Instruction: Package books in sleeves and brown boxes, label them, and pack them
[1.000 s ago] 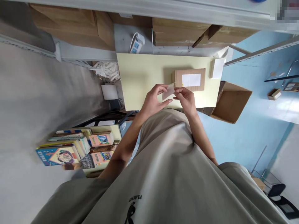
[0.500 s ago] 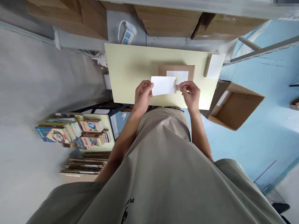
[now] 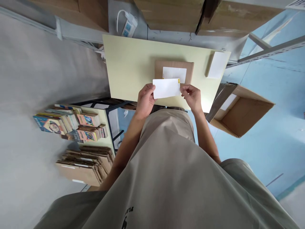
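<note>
A white label with a small yellow mark at its upper right corner is in front of me, above the table's near edge. My left hand is closed, pinching the label's left edge between thumb and fingers. At the label's right edge, the fingertips of my right hand are pinched together and meet it. Just behind lies a flat cardboard box with a white label stuck on its top. The held label hides part of that box's near side.
A stack of white labels is at the right end of the pale yellow table. An open carton stands right of it. Books and flattened cardboard are at left. A power strip and large cartons lie behind.
My right hand has come closer to the label's right edge, and its fingertips now meet it. My left hand keeps its hold. The view has shifted slightly.
</note>
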The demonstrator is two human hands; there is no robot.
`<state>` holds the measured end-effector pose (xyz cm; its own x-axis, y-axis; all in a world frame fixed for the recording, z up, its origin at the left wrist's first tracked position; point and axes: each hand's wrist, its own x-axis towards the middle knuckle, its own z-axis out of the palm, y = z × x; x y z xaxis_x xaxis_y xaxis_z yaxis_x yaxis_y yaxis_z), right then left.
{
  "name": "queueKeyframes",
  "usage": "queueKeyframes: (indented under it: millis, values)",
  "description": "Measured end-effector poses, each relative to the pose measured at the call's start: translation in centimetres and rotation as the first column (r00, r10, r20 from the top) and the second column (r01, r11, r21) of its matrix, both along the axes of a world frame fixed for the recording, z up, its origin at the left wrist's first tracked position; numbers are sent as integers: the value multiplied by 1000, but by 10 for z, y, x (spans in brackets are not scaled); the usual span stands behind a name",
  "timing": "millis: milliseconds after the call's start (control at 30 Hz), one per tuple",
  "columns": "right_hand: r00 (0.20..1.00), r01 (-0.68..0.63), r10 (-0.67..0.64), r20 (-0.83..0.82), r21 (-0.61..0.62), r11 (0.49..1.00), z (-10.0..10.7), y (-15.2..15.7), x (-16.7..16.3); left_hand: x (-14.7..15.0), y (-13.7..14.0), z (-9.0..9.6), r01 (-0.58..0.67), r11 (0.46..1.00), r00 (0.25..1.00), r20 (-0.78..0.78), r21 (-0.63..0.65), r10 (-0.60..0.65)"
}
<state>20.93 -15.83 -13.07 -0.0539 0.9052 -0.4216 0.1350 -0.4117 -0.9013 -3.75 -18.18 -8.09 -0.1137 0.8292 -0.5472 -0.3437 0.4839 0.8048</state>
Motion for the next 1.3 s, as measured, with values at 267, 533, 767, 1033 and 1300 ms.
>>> queueKeyframes:
  millis: [267,533,767,1033,1300]
  values:
    - [999,-40,39,-8,-26,999,-2,-12,7,10,-14,-16,157,986,979,-141,59,-147]
    - [994,-31,25,109,56,998,-9,-12,22,15,-20,-39,119,992,974,-202,51,-107]
    - [994,-17,-3,107,178,984,-17,20,28,3,34,-79,146,985,939,-324,86,-111]
    - [985,-5,-38,168,249,969,-44,56,25,-11,94,-116,236,957,914,-373,166,-160]
    - [968,31,-85,235,225,974,-76,56,23,-8,104,-136,225,961,900,-412,162,-142]
